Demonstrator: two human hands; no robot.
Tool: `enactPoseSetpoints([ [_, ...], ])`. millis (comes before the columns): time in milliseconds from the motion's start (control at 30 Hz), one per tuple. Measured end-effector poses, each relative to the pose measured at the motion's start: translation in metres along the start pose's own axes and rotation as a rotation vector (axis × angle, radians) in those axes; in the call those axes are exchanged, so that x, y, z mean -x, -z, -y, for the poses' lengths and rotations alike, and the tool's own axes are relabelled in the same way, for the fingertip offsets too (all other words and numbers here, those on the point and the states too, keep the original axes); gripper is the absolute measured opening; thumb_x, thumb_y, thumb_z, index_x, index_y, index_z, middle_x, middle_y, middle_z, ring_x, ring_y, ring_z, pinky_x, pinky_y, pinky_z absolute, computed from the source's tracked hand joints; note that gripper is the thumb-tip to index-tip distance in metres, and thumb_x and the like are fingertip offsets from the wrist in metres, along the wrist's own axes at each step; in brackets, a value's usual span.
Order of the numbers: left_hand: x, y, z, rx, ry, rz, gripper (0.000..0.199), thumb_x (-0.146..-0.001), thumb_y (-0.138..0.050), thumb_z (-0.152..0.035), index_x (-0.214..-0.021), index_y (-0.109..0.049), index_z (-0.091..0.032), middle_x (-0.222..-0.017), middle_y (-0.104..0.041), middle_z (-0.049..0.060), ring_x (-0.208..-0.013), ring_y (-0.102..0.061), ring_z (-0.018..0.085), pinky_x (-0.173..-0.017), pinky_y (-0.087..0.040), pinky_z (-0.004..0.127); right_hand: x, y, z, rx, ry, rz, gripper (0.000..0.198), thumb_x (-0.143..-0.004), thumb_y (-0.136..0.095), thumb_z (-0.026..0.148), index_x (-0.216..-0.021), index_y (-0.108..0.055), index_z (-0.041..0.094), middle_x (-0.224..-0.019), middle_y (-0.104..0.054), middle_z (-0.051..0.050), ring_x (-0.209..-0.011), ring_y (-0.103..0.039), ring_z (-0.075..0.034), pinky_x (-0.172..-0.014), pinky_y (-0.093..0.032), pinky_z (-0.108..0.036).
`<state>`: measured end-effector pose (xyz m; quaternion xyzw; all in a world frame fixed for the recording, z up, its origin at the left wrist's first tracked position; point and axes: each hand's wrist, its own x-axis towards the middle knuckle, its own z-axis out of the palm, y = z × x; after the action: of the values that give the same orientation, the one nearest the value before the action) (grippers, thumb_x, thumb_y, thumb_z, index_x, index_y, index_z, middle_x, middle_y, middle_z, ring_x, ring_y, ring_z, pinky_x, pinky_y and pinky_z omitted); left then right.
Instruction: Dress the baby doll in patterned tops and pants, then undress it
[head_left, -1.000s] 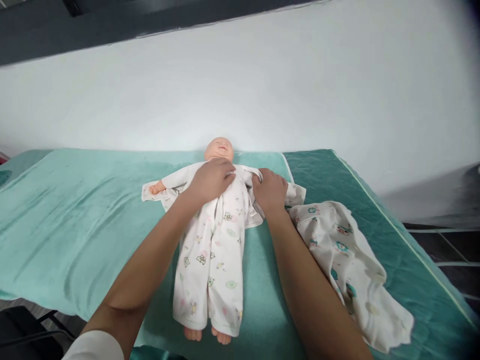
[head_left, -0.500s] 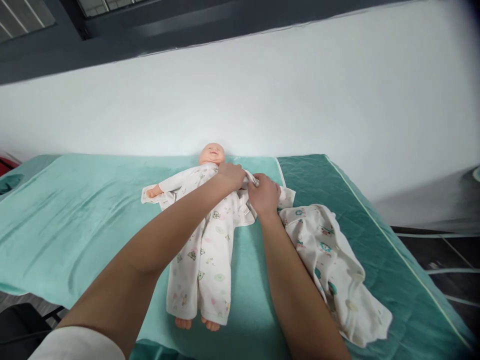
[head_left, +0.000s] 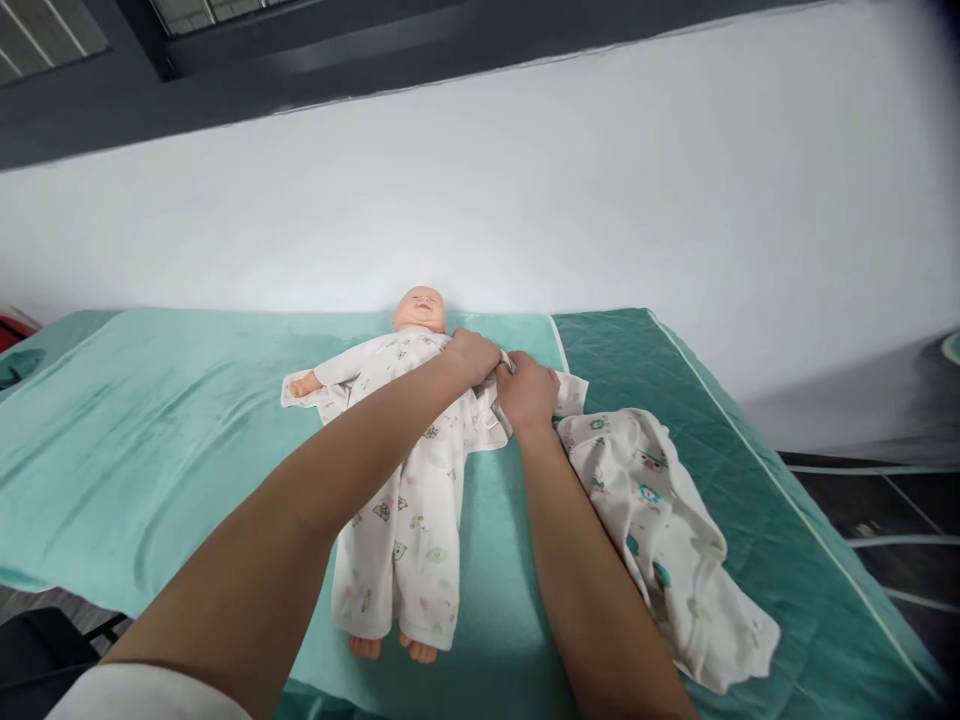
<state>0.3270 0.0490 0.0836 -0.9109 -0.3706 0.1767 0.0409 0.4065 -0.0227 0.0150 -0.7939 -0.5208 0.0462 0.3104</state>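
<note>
A baby doll [head_left: 421,308] lies on its back, head toward the wall, in white printed trousers [head_left: 420,540]. Under it spreads a white printed baby shirt [head_left: 489,425], and one bare hand of the doll rests on the shirt's left sleeve. At the doll's right-side arm, my left hand [head_left: 474,356] is closed on a bunched white sleeve. Close beside it, almost touching, my right hand [head_left: 529,390] pinches the same bunched cloth. The doll's arm on that side is hidden by my hands.
A second white printed garment [head_left: 667,550] lies crumpled right of my right forearm. Light green cloth [head_left: 187,430] covers the bed, with a darker quilted cover [head_left: 757,540] on the right. A white wall [head_left: 480,200] stands behind. A black object [head_left: 45,650] is at lower left.
My left hand has shifted slightly right, closer to my right hand, and less of the bunched sleeve shows between them. The doll and the second garment lie as before.
</note>
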Motion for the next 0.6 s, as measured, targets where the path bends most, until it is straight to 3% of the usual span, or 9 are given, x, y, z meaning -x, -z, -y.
enactPoseSetpoints([
  [267,0.014,0.009,0.004,-0.045,0.021,-0.027,0.037,-0.088,-0.056,-0.012,-0.122,-0.069,-0.014,-0.128,-0.068,0.019,-0.120,-0.062,0.031,-0.098,-0.046,0.046,-0.004,-0.001,-0.011,-0.182,-0.076,-0.064,0.035,-0.087,-0.045,0.027,-0.107,-0.072,0.018,-0.102,-0.075,-0.014,-0.091,-0.064,-0.028,-0.083,-0.046,-0.038],
  [600,0.051,0.021,0.037,-0.107,0.085,-0.048,0.047,-0.080,-0.062,-0.005,-0.126,-0.062,-0.010,-0.128,-0.067,0.019,-0.117,-0.062,0.032,-0.093,-0.047,0.042,-0.010,-0.009,-0.021,-0.473,-0.151,-0.110,0.029,-0.080,-0.048,0.030,-0.097,-0.068,0.018,-0.095,-0.072,-0.010,-0.087,-0.061,-0.025,-0.083,-0.048,-0.037],
])
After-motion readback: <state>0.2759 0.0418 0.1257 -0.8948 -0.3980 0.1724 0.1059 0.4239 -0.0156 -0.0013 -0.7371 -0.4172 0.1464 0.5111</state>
